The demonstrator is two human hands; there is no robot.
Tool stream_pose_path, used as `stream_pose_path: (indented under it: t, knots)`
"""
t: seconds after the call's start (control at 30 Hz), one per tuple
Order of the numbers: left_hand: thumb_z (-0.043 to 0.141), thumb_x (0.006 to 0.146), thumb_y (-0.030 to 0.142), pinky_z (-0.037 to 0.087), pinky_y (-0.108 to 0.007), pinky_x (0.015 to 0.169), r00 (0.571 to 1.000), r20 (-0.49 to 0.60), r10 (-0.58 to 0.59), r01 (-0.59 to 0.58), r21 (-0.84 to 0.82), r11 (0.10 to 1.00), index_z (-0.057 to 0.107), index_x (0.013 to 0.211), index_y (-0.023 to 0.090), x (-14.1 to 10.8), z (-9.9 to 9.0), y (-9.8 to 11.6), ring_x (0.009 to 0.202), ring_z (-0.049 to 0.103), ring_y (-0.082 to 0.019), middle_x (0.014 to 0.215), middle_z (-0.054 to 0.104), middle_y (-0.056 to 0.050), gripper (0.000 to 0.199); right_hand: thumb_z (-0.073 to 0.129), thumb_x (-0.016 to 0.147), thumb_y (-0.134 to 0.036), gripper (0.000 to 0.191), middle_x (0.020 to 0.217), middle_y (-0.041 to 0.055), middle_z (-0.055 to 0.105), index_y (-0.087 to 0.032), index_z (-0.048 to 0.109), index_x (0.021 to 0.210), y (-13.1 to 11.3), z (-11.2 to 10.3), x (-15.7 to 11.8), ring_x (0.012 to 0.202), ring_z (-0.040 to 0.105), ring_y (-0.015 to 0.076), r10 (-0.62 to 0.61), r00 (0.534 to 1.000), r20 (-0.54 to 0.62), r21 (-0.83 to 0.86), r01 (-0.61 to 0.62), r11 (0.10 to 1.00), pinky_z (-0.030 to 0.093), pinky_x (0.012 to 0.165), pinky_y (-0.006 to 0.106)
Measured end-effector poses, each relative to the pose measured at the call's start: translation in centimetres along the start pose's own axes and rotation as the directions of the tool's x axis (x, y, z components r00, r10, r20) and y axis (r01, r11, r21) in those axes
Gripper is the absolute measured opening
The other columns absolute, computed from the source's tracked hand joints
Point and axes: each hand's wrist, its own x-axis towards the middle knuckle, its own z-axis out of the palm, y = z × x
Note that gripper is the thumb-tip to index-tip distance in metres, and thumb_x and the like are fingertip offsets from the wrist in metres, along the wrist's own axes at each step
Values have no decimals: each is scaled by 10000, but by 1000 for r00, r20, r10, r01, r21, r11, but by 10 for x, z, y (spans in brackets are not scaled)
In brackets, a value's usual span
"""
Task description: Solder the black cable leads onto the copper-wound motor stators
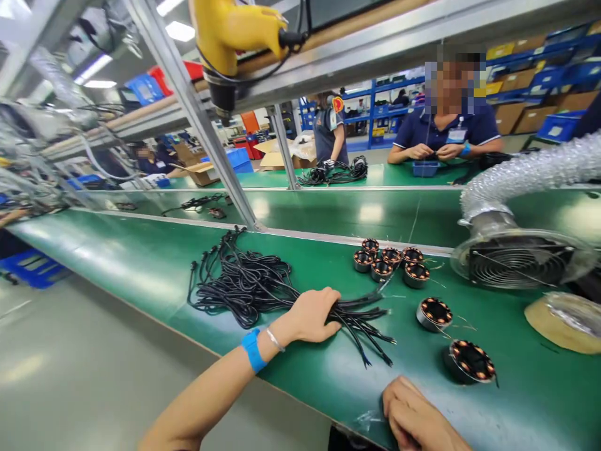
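Note:
My left hand [313, 315], with a blue band on its wrist, is closed around a bundle of black cables [244, 282] near their stripped ends. These loose ends fan out to the right, while the coiled lengths and plugs lie to the left on the green bench. At the bench's front edge rests my right hand [413, 410], its fingers curled in; what they may hold is hidden. A scrap of clear plastic [369, 418] lies beside it. Nearby are copper-wound stator rings, one black-sided [471, 362], one silver-sided [434, 314], and several grouped farther back [392, 257].
A fan [521, 263] with a foil duct [539, 166] stands at the right, behind a tape roll [566, 319]. Overhead hangs a yellow heat gun [235, 37]. A metal post [197, 119] rises behind the cables. Co-workers sit across the conveyor [319, 210].

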Motion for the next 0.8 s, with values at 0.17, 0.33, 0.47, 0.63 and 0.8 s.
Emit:
stream_pose_path:
  t: [0.17,0.33,0.47,0.63,0.8]
  knots:
    - [638,778,385,294,-532,1103,978,-205,28,-118,-439,891,434,1369,162,-22,-14,41,1303,399,-359,1394,460,-183,664,320,872,-14,249,697,-2,504,-209,316,716,-18,-38,47,667,506,128,-57,965,-255,169,102,980,401,611,249]
    - [423,896,673,385,-446,1050,977,27,-214,-42,-948,-315,566,1252,192,-23,-7,124,1180,558,-293,1210,619,-120,614,411,873,-4,246,674,1,489,-212,425,742,-34,-48,116,640,457,144,-264,883,-389,-99,245,965,395,599,273]
    - [434,909,636,461,-476,963,875,275,-397,-158,-613,-774,656,834,141,-5,-20,127,917,673,-276,906,683,-109,547,426,883,-115,255,1069,160,607,-119,585,1083,-42,-33,127,973,573,239,-210,934,-288,-229,146,962,492,775,355]
    - [550,945,337,527,-270,803,817,255,-518,-296,-586,-755,571,600,149,-6,-19,102,677,654,-136,609,577,-13,394,446,955,-173,314,1182,123,670,-88,607,1211,-25,-40,114,1154,534,276,-446,880,-164,-459,332,824,361,963,432]
    - [706,779,390,566,-344,711,921,340,-191,113,-700,-705,699,812,239,-11,13,121,922,680,-256,932,734,-86,155,332,990,-113,324,632,38,595,-76,654,979,-6,-55,126,567,454,157,-576,802,-155,-531,424,734,336,571,334]
